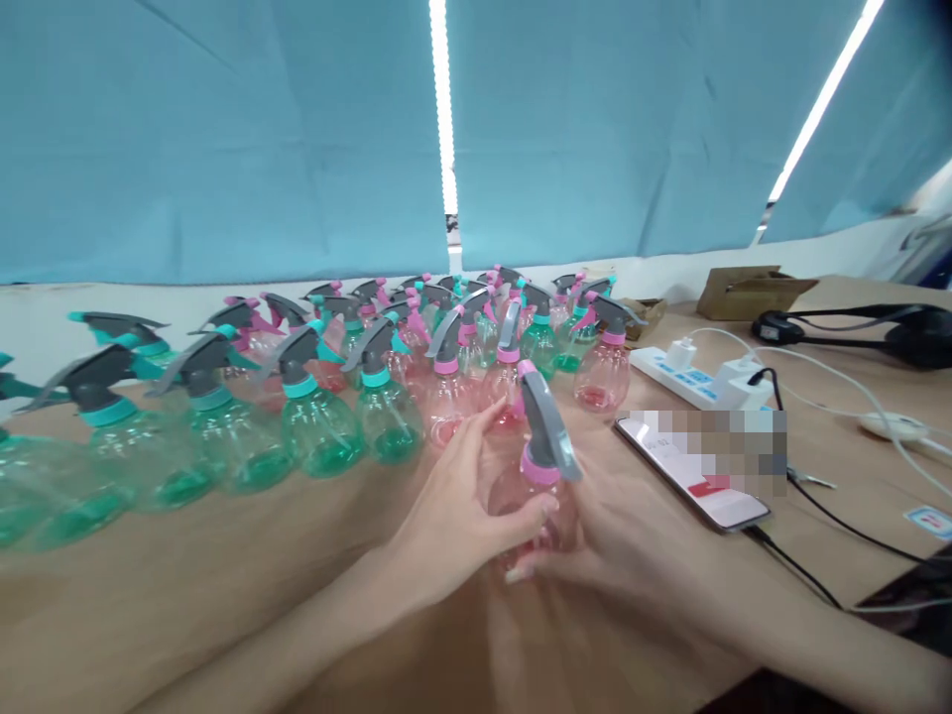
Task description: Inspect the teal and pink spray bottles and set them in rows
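Observation:
A clear pink spray bottle (540,474) with a grey and pink trigger head stands upright between my two hands. My left hand (468,501) wraps its left side, with the thumb across the front. My right hand (606,531) grips it from the right and lower front, its thumb near the base; its other fingers are hidden behind the bottle or blurred. Just behind it stand more pink spray bottles (448,397). To the left is a row of green spray bottles (321,426) with turquoise collars.
Right of my hands lie a phone (669,461) with a cable and a white power strip (684,377) with plugs. Farther back are a cardboard box (751,293) and a black headband-like device (855,327). A blue curtain (297,129) hangs behind the table.

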Tool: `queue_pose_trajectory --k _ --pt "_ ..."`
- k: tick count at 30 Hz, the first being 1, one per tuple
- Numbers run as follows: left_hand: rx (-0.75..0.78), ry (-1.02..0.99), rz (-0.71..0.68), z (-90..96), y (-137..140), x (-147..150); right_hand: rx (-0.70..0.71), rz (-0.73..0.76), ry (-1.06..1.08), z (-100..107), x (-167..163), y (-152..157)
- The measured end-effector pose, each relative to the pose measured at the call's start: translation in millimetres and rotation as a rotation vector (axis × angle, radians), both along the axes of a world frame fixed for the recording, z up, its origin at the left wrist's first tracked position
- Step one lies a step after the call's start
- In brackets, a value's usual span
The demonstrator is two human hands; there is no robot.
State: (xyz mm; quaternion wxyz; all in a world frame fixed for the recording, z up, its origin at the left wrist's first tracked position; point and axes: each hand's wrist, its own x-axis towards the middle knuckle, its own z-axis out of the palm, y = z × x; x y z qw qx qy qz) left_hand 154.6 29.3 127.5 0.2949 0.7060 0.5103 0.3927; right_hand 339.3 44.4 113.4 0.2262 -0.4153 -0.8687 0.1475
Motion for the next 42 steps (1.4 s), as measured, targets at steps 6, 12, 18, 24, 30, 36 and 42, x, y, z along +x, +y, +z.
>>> queue_pose_trajectory --k 6,12,18,24,30,36,42 --pt "0.057 -0.093 0.062 16.4 -7 -4 -0.026 0.024 -0.024 -6 -41 -20" --pt "0.09 -0.127 0.027 23.3 -6 -11 -0.103 0.111 0.022 -7 -45 -12" --pt "0.146 -0.184 -0.052 25.0 -4 -15 -0.12 0.223 -0.041 -17 -14 24" --pt "0.158 -0.195 -0.118 23.9 -1 -19 -0.08 0.333 -0.068 -44 2 50" --pt "0.129 -0.211 -0.155 26.4 -1 -21 0.002 0.448 -0.034 -62 -16 55" --pt "0.086 -0.216 -0.038 27.4 12 -34 0.015 0.446 -0.053 -62 -29 61" --pt "0.081 -0.236 -0.023 25.1 15 -37 -0.025 0.424 -0.06 -59 -29 62"
